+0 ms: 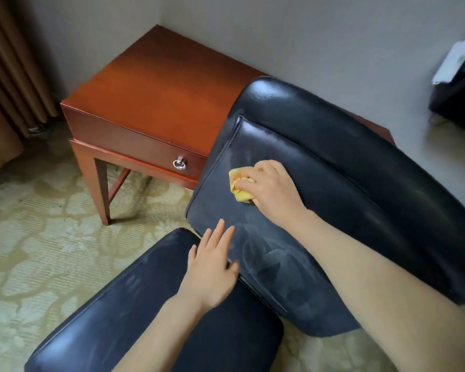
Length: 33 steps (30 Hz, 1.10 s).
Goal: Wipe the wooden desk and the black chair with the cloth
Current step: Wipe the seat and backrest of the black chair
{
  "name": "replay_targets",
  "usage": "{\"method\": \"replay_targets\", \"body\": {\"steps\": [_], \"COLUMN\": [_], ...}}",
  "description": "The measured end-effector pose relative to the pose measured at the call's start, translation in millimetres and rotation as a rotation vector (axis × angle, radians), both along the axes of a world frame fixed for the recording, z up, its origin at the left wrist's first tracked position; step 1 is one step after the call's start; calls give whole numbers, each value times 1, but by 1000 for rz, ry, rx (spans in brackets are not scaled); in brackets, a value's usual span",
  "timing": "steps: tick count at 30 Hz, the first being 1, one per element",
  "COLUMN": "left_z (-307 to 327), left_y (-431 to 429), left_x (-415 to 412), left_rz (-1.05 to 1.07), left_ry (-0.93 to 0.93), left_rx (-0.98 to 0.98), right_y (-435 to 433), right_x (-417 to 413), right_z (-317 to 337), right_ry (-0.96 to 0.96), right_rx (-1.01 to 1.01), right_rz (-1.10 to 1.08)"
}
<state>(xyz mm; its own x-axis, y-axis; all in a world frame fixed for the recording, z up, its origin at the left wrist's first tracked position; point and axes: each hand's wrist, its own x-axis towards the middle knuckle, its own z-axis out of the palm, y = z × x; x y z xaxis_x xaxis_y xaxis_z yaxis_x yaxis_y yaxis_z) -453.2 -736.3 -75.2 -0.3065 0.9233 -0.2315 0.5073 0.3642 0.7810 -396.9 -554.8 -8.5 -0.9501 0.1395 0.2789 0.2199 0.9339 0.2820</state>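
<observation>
The black leather chair fills the middle and right of the head view, its seat cushion dull with wipe streaks. My right hand grips a crumpled yellow cloth and presses it on the cushion's far left part. My left hand lies flat with straight fingers at the seam between the cushion and the near armrest. The reddish wooden desk stands behind the chair in the room's corner, with a drawer and a metal ring pull.
Patterned green carpet covers the floor left of the chair. Brown curtains hang at the far left. A dark object with white paper on it stands at the right edge against the grey wall.
</observation>
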Motion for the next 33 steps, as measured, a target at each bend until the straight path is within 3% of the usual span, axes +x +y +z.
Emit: {"method": "replay_targets", "body": {"steps": [6,11,13,20,24,33], "left_z": [-3,12,18,29,30,27], "left_y": [-11,8,18,52,60,67], "left_x": [9,29,42,76,82,57], "left_rz": [-6,-32,-58,-84,-72,-132], "left_ry": [-63,-88,-96,29,85,154], "left_rx": [-7,60,72,54,-27,-96], "right_y": [-30,-40,-32,25,46,35], "right_x": [128,216,235,223,182,99], "right_z": [-18,10,32,101,118,56], "right_ry": [-377,-872,-942,-509,-294,95], "right_rx": [79,204,259,228,208,119], "right_rz": [75,82,98,277,268,261]}}
